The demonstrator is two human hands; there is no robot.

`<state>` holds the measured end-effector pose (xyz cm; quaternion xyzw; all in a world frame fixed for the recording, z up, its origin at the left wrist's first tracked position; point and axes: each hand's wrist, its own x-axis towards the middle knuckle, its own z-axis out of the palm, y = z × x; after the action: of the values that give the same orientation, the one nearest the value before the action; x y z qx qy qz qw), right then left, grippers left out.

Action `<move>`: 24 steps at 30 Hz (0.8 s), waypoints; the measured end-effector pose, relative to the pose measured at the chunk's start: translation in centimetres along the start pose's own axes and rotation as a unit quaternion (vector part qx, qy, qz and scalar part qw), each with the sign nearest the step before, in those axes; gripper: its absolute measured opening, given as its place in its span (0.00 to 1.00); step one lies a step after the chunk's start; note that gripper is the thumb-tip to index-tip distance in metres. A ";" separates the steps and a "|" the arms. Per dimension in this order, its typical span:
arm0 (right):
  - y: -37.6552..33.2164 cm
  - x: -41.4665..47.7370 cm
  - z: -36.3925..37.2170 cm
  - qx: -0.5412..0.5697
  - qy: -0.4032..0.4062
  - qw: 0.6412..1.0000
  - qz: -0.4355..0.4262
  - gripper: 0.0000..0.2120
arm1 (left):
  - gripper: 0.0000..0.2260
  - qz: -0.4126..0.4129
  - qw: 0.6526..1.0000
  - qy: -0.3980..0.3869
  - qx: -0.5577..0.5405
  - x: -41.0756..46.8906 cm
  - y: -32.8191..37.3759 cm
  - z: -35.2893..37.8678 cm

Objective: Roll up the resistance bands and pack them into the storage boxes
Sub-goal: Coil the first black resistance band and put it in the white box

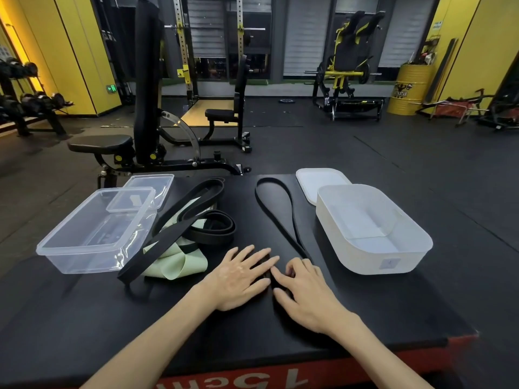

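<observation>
A thin black resistance band (273,209) lies as a long loop up the middle of the black platform. Its near end is under my hands. My left hand (241,276) lies flat with straight fingers pressing on that end. My right hand (302,290) has its fingers curled at the band's near end, pinching it. Left of my hands is a heap of wider black bands (196,211) over a pale green band (179,265). A clear storage box (92,234) stands at the left and a white storage box (373,228) at the right, both open.
A clear lid (151,189) leans behind the clear box; a white lid (320,181) lies behind the white box. The platform's near edge (252,380) is red with white print. Beyond it stand weight benches (146,108), a rack and a yellow drum (407,88).
</observation>
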<state>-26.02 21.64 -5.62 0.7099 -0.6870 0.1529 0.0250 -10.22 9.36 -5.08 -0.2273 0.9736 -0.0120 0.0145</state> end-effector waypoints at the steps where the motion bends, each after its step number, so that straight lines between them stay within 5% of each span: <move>1: 0.5 -0.1 -0.2 -0.006 -0.004 1.000 -0.008 0.27 | 0.33 -0.013 1.000 0.010 -0.006 0.0 0.1 0.2; 8: 0.5 0.1 0.5 0.070 0.043 0.997 0.010 0.16 | 0.25 -0.210 0.975 0.043 -0.061 0.3 2.5 0.5; 14: -1.4 1.2 1.0 0.094 0.045 0.994 0.035 0.18 | 0.24 -0.339 0.936 0.034 -0.091 0.8 4.5 0.2; 19: -1.9 1.3 1.3 0.065 0.037 0.996 0.046 0.26 | 0.25 -0.314 0.935 -0.001 -0.164 1.1 3.7 -0.6; 24: -1.4 1.2 1.5 0.037 0.051 0.997 0.034 0.29 | 0.32 -0.120 0.985 -0.078 -0.091 -0.5 -0.4 -1.0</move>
<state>-24.35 20.20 -6.56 0.6780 -0.7024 0.2146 0.0285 -9.63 9.22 -4.02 -0.3429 0.9323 0.0932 0.0681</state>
